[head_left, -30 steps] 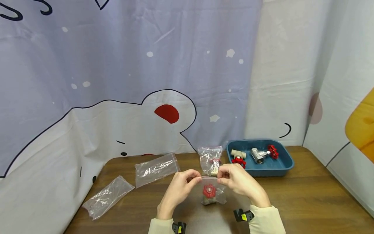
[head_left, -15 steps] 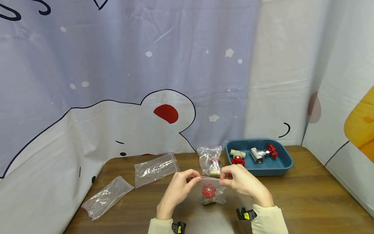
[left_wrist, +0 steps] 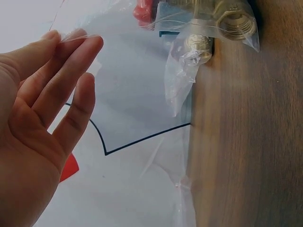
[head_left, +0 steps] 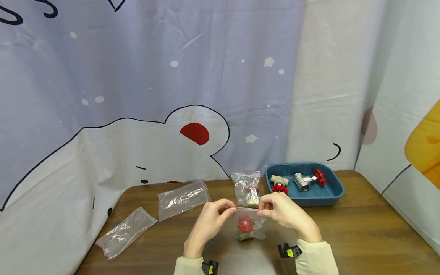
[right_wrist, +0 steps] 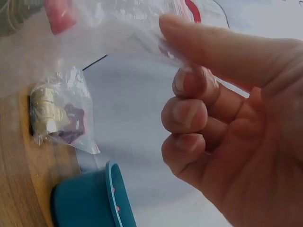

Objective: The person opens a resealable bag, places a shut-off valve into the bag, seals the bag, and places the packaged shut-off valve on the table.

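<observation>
A clear zip bag (head_left: 259,228) holds a brass valve with a red handwheel (head_left: 245,224); it stands on the table between both hands. My left hand (head_left: 210,221) pinches the bag's top left corner between thumb and fingertips. At the opposite end of the top edge, my right hand (head_left: 287,214) pinches the bag with thumb and index finger, its other fingers curled. The left wrist view shows the threaded brass end (left_wrist: 236,21) through the plastic. Just behind is a second zip bag (head_left: 245,183) with another brass valve (right_wrist: 45,111) inside.
A blue tray (head_left: 321,202) at the back right holds a cream valve (head_left: 279,180) and a silver valve (head_left: 303,181), both with red handwheels. Two flat clear bags, a nearer one (head_left: 125,233) and a farther one (head_left: 183,199), lie on the left. A patterned curtain (head_left: 192,76) hangs behind the table.
My right hand has shifted slightly to the right along the bag's top edge. The left hand keeps its pinch in nearly the same place.
</observation>
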`<state>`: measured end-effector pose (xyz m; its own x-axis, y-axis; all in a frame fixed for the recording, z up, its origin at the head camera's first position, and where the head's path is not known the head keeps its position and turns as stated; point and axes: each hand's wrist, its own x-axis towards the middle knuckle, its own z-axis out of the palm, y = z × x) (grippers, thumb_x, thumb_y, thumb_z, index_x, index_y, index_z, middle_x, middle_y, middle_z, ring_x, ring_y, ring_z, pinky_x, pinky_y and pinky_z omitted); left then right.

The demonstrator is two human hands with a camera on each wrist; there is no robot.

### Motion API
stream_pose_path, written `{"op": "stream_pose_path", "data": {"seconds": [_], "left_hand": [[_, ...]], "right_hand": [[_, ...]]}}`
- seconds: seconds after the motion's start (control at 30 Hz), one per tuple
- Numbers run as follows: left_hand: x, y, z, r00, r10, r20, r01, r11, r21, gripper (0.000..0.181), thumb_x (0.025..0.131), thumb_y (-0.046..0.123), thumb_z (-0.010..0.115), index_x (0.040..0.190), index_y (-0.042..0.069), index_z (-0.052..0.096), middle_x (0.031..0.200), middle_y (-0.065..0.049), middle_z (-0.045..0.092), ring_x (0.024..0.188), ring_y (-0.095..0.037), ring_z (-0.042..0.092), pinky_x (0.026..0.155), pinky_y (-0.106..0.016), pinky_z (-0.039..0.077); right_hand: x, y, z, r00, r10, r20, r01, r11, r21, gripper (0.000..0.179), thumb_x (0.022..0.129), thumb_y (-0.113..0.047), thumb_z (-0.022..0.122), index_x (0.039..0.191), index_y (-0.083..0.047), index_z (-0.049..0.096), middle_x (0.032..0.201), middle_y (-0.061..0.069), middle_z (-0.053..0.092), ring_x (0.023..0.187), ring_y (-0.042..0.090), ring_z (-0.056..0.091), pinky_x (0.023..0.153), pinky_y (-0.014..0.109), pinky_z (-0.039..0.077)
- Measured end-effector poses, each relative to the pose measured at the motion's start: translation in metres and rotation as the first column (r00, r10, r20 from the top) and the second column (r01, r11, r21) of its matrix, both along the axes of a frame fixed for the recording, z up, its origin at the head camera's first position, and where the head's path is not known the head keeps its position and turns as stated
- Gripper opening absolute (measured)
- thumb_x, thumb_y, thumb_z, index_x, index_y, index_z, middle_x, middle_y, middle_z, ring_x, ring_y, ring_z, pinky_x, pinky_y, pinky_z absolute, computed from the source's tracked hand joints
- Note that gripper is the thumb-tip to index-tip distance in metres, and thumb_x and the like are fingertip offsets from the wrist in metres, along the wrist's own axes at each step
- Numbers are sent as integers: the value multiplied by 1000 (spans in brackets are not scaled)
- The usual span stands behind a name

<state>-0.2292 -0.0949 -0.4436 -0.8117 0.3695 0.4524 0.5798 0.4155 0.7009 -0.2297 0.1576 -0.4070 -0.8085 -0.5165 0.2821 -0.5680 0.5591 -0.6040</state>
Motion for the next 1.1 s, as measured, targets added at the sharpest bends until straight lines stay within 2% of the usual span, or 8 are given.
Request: {"op": "stream_pose_path", "data": {"seconds": [0.17, 0.33, 0.53, 0.73, 1.0, 1.1], "left_hand": [[0, 0, 0, 1000, 1, 6, -1, 1000, 1, 7, 93, 21, 68, 90, 15, 70, 83, 9, 69, 71, -3, 59, 66, -24, 50], [0, 0, 0, 1000, 3, 10, -3, 1000, 6, 7, 94, 21, 67, 91, 15, 70, 83, 9, 69, 71, -3, 59, 66, -24, 50], [0, 0, -2, 1000, 1, 10, -1, 1000, 16, 7, 93, 20, 67, 91, 14, 70, 82, 9, 68, 71, -3, 59, 66, -26, 51], [0, 0, -2, 1000, 4, 9, -5, 1000, 16, 7, 94, 19, 67, 91, 14, 70, 82, 4, 70, 71, -3, 59, 66, -25, 50], [-1, 0, -1, 1000, 14, 9, -14, 1000, 12, 6, 93, 18, 67, 90, 14, 70, 82, 6, 69, 70, -3, 58, 65, -24, 50], [-1, 0, -1, 1000, 18, 12, -18, 1000, 8, 5, 93, 19, 68, 90, 15, 70, 81, 9, 68, 70, -3, 58, 65, -24, 49]], "right_hand": [[0, 4, 2, 999, 4, 48, -4, 1000, 7, 18, 81, -19, 80, 73, -19, 64, 61, -13, 54, 57, 2, 49, 53, 23, 41], [0, 7, 2, 1000, 19, 20, -19, 999, 25, 19, 80, -18, 80, 73, -19, 63, 63, -15, 52, 59, 1, 48, 54, 23, 42], [1, 5, 1, 999, 43, -13, -43, 999, -1, 24, 82, -10, 77, 70, -20, 59, 62, -14, 48, 59, 2, 46, 52, 22, 39], [1, 5, 0, 999, 42, -28, -42, 999, -2, 26, 83, -7, 76, 70, -20, 57, 62, -13, 46, 58, 3, 45, 52, 22, 38], [0, 10, 1, 999, -5, 36, 5, 1000, -5, 20, 80, -20, 80, 73, -20, 62, 63, -14, 54, 60, 3, 49, 54, 23, 41], [-1, 12, 1, 999, -9, 35, 8, 1000, 4, 20, 80, -20, 81, 72, -20, 63, 63, -14, 54, 61, 3, 49, 55, 23, 41]]}}
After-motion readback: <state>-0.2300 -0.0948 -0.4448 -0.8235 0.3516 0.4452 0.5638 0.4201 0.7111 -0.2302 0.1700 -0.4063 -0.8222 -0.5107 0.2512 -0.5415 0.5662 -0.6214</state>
